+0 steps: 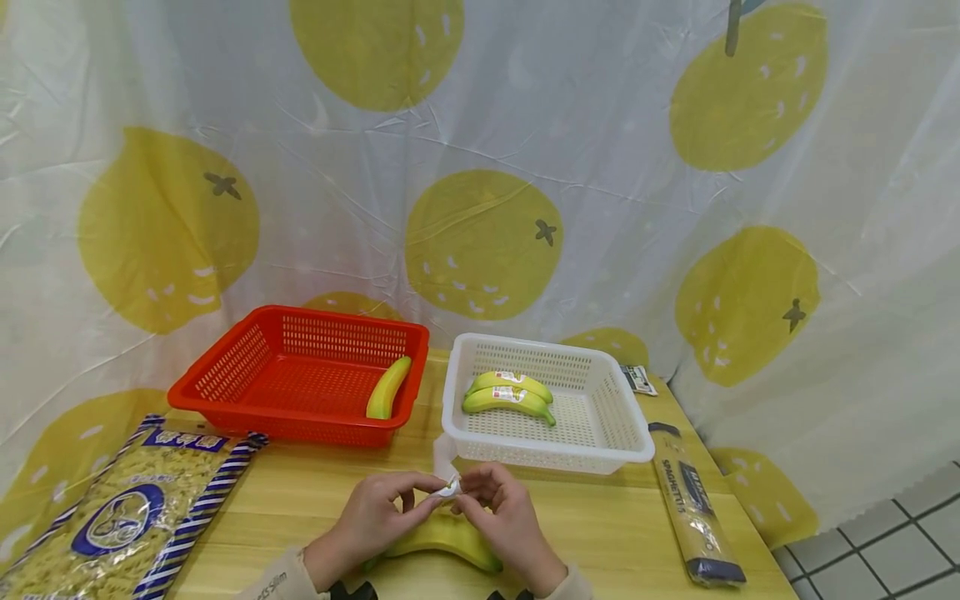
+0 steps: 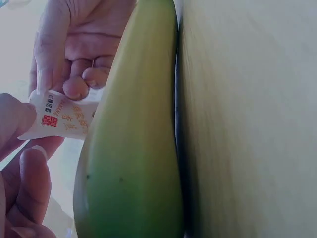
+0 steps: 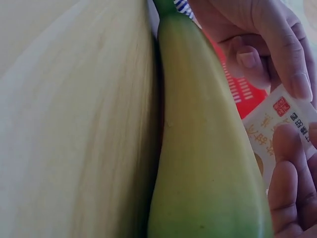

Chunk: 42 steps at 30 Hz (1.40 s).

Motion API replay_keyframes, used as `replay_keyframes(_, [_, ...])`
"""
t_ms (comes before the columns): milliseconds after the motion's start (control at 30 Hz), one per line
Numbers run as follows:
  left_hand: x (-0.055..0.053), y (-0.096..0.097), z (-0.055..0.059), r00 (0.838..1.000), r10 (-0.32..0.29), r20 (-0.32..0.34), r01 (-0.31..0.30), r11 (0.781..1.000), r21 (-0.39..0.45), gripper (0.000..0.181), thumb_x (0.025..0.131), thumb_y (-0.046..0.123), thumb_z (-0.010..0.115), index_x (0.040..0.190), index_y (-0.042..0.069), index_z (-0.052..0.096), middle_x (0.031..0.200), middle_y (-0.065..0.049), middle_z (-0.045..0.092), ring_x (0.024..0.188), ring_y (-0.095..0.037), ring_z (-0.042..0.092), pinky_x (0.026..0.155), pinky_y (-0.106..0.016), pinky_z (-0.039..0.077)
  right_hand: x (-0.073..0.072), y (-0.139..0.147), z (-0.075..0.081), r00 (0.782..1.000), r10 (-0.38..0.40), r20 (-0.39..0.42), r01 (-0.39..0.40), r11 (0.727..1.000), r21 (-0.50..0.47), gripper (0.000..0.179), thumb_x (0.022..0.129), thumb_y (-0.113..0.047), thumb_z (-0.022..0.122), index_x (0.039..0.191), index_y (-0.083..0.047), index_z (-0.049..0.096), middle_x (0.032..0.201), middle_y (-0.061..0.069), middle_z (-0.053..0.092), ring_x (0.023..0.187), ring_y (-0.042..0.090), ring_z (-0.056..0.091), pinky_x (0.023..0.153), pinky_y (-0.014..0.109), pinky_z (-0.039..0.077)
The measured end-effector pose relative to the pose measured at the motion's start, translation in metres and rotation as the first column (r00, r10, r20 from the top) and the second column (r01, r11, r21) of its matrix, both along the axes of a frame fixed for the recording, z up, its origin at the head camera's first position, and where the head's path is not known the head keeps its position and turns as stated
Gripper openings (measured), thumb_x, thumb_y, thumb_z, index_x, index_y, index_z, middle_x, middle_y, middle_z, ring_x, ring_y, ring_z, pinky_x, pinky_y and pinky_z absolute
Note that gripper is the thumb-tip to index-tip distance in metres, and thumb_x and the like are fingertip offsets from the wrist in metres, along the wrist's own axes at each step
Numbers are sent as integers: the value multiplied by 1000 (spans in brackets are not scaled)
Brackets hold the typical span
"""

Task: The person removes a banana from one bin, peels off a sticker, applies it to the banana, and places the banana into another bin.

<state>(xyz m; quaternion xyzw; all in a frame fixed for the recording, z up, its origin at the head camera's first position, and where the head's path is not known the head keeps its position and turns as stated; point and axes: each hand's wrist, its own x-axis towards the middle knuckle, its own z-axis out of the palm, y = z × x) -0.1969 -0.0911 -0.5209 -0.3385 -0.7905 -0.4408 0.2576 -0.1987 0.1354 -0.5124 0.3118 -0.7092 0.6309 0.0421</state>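
Observation:
Both hands meet over the front of the table, above a yellow-green banana lying crosswise. Between them is a small white printed label. My left hand pinches one side of it with thumb and fingers, while my right hand pinches the other. In the left wrist view, orange lettering and a red square mark show on the label. The banana fills the middle there, partly covering the label. From the right wrist, the label appears beside the same banana.
Behind the hands stand a red basket with one banana and a white basket with labelled bananas. A whitish strip lies before the white basket. Pasta bags lie left and right.

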Motion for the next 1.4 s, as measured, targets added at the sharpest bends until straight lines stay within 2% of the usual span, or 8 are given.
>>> replay_keyframes(167, [2,2,2,998,-14,-69,16,1000,23,31,83,7,85,108,24,77,95,10,77,62,9,53,53,-12,45,2,-3,2,993,-78,89,79,997,-3,28,96,-11,73,120,-1,60,100,18,73,81,24,74,72,33,62])
replay_keyframes(333, [1,3,2,995,-10,-101,14,999,39,32,83,5,86,109,22,77,93,7,78,62,8,54,52,-11,43,4,-5,3,984,-130,120,130,991,7,20,94,-12,76,109,-4,65,99,14,74,82,22,74,72,29,61])
replay_keyframes(467, [1,3,2,994,0,-107,3,1000,31,33,82,6,86,109,23,77,94,9,77,62,8,54,53,-8,42,4,-6,1,990,-139,30,138,990,24,7,95,-13,75,101,-9,73,94,11,75,79,24,73,69,28,60])
replay_keyframes(567, [1,3,3,997,10,-81,-9,1000,7,32,83,9,86,109,26,77,96,13,77,62,9,53,54,-7,41,3,-6,-1,985,-122,-119,124,992,14,4,95,-9,73,99,-8,75,93,11,75,77,23,72,66,28,59])
replay_keyframes(700, [1,3,3,998,27,-62,-29,999,-23,24,86,17,85,105,30,77,97,17,75,62,11,50,54,-6,39,-1,-7,-4,925,-111,-362,131,991,31,8,93,-1,74,100,-6,74,94,11,73,77,17,71,65,26,59])
replay_keyframes(800, [1,3,2,997,34,-69,-36,999,-28,20,86,21,85,102,31,77,95,17,73,61,10,48,53,-6,37,-2,-7,-7,877,-115,-466,162,985,61,13,89,4,76,97,-7,74,94,9,73,78,15,70,66,21,58])
replay_keyframes(867, [1,3,1,997,31,-72,-33,999,-24,20,85,23,87,100,31,77,93,17,72,60,9,47,53,-6,36,-2,-7,-8,867,-111,-485,170,982,78,15,87,6,77,95,-7,74,93,9,72,79,14,70,66,18,57])
replay_keyframes(1400, [1,2,-1,998,55,-24,-56,998,-25,22,84,21,87,102,31,79,94,15,75,64,10,50,56,-8,41,1,-8,-9,863,-129,-488,202,974,100,16,89,4,77,97,-9,74,94,6,73,78,12,68,66,17,55])
